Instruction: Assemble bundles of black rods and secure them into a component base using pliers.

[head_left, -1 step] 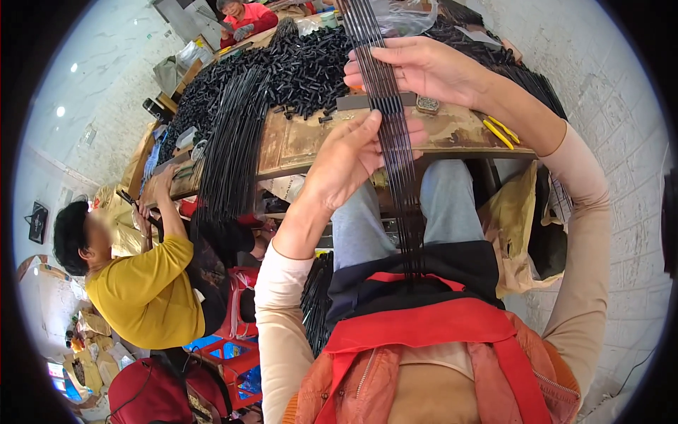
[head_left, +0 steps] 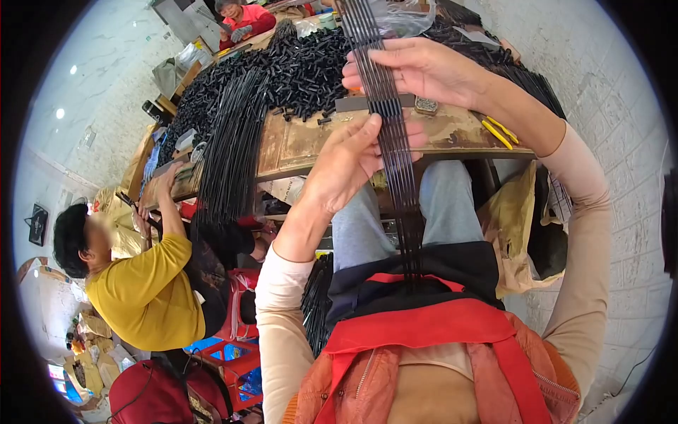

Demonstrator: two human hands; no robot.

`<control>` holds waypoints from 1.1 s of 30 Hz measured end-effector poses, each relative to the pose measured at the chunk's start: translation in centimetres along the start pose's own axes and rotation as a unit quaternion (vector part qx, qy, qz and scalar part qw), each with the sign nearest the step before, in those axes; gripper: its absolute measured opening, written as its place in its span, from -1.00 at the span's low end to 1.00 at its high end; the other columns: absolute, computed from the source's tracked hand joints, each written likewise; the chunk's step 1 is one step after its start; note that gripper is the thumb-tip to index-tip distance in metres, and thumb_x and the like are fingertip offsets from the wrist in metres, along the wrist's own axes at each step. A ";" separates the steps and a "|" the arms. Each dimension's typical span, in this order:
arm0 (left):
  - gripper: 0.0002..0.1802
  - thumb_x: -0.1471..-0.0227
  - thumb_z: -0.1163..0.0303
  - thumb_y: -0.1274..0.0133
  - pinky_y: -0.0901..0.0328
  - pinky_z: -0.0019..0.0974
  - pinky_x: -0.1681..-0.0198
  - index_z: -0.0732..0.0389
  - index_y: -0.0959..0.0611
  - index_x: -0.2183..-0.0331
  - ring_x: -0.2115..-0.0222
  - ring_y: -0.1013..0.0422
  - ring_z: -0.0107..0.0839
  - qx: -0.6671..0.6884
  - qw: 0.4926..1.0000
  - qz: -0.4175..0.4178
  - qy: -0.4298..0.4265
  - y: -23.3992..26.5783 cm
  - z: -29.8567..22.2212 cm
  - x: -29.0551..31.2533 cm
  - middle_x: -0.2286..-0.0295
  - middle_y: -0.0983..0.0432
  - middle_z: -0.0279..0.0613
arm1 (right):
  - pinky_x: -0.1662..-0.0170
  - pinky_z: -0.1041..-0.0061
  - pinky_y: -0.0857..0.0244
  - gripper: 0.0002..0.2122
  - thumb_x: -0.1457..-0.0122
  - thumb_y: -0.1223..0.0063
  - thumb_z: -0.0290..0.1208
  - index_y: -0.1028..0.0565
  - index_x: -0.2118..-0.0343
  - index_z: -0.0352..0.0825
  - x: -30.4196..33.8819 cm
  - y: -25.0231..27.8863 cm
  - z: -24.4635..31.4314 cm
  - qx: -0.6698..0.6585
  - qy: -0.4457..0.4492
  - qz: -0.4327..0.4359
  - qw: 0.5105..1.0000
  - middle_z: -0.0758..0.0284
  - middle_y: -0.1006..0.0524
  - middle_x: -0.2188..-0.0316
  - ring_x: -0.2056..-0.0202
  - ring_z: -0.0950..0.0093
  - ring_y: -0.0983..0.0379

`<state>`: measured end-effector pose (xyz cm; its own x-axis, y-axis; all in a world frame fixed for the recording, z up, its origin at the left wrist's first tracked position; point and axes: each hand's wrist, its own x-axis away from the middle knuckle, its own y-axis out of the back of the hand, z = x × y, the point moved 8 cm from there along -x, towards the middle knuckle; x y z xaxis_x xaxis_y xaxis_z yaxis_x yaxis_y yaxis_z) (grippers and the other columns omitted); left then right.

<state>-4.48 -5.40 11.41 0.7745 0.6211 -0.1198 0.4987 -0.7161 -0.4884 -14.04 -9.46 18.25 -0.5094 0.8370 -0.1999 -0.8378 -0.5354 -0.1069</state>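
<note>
A flat bundle of thin, shiny black rods [head_left: 393, 134] runs from above the table down toward my lap. My left hand [head_left: 346, 162] grips it at mid-length, the thumb across the front and the fingers behind. Higher up, my right hand [head_left: 431, 71] holds the same bundle, thumb in front and fingertips showing past its left side. The rods lie side by side, fanned slightly, with lower ends near my dark apron [head_left: 452, 265]. Behind my hands, a grey bar [head_left: 353, 104] and a small box of tiny metal parts [head_left: 426, 105] rest on the wooden table [head_left: 296, 145].
A large heap of short black plastic pieces [head_left: 304, 71] covers the far table. Long black rods [head_left: 229, 148] hang over its left edge. Yellow-handled pliers [head_left: 500, 133] lie at right. One person in yellow [head_left: 145, 290] sits left; another in red [head_left: 247, 25] works across.
</note>
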 end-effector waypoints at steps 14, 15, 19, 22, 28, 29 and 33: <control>-0.33 -0.30 -0.03 0.46 -0.17 -0.01 -0.17 0.36 -0.32 -0.09 -0.07 -0.29 -0.02 0.264 0.949 0.024 0.171 8.4 9.4 -5.7 -0.04 -0.34 0.15 | 0.23 0.56 -0.41 -0.83 -0.17 -0.11 -0.37 -0.59 0.25 -0.34 6.5 -0.5 -11.0 0.269 0.032 -0.074 0.960 0.33 -0.62 0.40 0.36 0.55 -0.55; -0.33 -0.30 -0.04 0.48 -0.18 0.02 -0.17 0.35 -0.30 -0.10 -0.07 -0.29 0.01 0.252 0.952 -0.024 0.170 9.3 9.9 -6.7 -0.04 -0.33 0.19 | 0.24 0.56 -0.39 -0.82 -0.16 -0.12 -0.37 -0.59 0.27 -0.36 7.6 -0.9 -13.8 0.246 0.022 -0.041 0.968 0.30 -0.62 0.39 0.38 0.55 -0.54; -0.38 -0.30 0.04 0.39 -0.16 0.02 -0.19 0.37 -0.24 -0.14 -0.08 -0.28 0.03 0.199 0.971 -0.043 0.123 12.9 8.5 -12.1 -0.07 -0.29 0.18 | 0.27 0.55 -0.36 -0.80 -0.15 -0.12 -0.37 -0.59 0.23 -0.35 7.7 1.1 -19.3 0.201 -0.033 -0.040 0.978 0.22 -0.61 0.39 0.41 0.54 -0.52; -0.45 -0.30 0.14 0.29 -0.20 -0.07 -0.16 0.36 -0.27 -0.12 -0.06 -0.31 -0.07 0.059 0.989 -0.135 0.023 19.0 6.5 -16.3 -0.05 -0.33 0.14 | 0.29 0.55 -0.35 -0.80 -0.15 -0.12 -0.40 -0.58 0.19 -0.34 3.8 3.2 -19.0 0.206 -0.042 -0.058 0.976 0.21 -0.61 0.38 0.41 0.56 -0.51; -0.59 -0.15 0.32 -0.04 -0.35 -0.36 0.09 0.36 -0.53 0.02 0.19 -0.48 -0.41 -0.173 0.971 -0.129 0.101 22.4 7.3 -9.1 0.18 -0.56 -0.08 | 0.17 0.60 -0.35 -0.80 -0.18 -0.09 -0.45 -0.57 0.15 -0.35 1.3 6.2 -21.5 0.204 -0.083 -0.092 0.971 0.33 -0.62 0.30 0.27 0.68 -0.48; -0.68 -0.12 0.41 -0.06 -0.36 -0.43 0.19 0.37 -0.58 0.10 0.27 -0.48 -0.48 -0.186 0.971 -0.109 0.099 19.1 6.7 -7.6 0.23 -0.59 -0.11 | 0.17 0.60 -0.35 -0.80 -0.18 -0.09 -0.45 -0.57 0.15 -0.35 1.3 6.8 -21.1 0.204 -0.084 -0.100 0.970 0.33 -0.62 0.30 0.27 0.68 -0.48; -0.81 -0.07 0.62 -0.06 -0.37 -0.53 0.34 0.41 -0.64 0.23 0.33 -0.49 -0.55 -0.419 0.890 -0.179 -0.014 11.9 1.2 -4.2 0.29 -0.61 -0.09 | 0.26 0.50 -0.36 -0.71 -0.11 -0.13 -0.46 -0.52 0.07 -0.31 0.9 6.4 -18.7 0.267 0.038 -0.146 0.952 0.12 -0.59 0.34 0.37 0.44 -0.56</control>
<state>-2.31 -16.18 5.03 0.5040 0.8562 -0.1137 0.8357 -0.4502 0.3145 -16.25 -14.24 -0.88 -0.2399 0.9200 -0.3100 -0.9325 -0.1296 0.3370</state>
